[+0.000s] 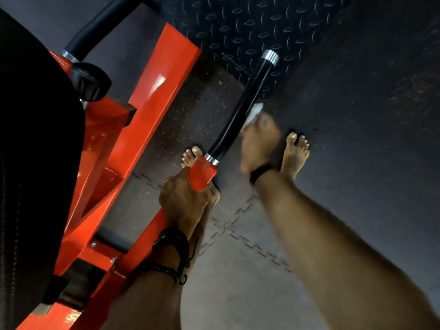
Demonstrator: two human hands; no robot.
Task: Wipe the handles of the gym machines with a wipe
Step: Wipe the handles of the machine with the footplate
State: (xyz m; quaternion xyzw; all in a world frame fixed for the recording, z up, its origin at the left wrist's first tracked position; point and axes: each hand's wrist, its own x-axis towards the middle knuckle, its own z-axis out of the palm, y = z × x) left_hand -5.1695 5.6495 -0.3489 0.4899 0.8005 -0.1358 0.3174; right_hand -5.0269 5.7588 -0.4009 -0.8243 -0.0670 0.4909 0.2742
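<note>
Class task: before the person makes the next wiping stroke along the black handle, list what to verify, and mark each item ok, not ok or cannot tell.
1. Wipe in the right hand: ok.
2. Wipe touching the black handle: ok, at its right side.
3. Left hand gripping the red arm below the handle: ok.
4. Handle's upper part and metal end cap already wiped: cannot tell.
5. Second handle at upper left wiped: cannot tell.
</note>
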